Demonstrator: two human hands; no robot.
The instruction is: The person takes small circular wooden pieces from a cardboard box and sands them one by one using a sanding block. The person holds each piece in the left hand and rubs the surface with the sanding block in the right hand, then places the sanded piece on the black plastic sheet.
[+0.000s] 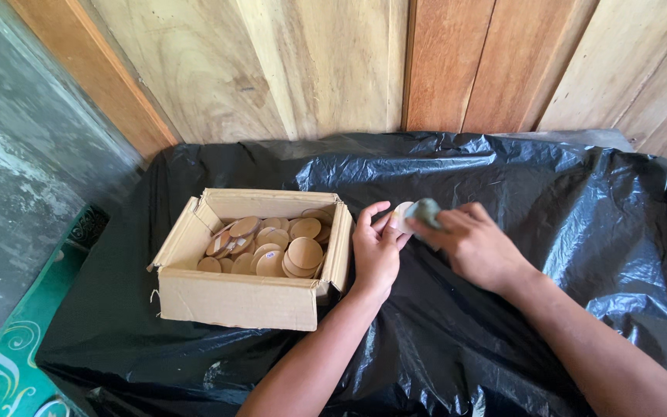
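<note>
My left hand (375, 251) holds a small round wooden disc (401, 215) upright by its edge, just right of the cardboard box (233, 301). My right hand (479, 245) presses a small grey-green pad (426, 211) against the disc's face. The open box holds several round wooden discs (295, 251), some stacked, some leaning. Both hands hover over black plastic sheeting (550, 208) that covers the work surface.
Wooden plank walls (333, 69) rise right behind the surface. A grey wall (17, 170) stands at the left, with a green patterned mat (9, 371) on the floor below. The box's left flap (173, 235) hangs outward.
</note>
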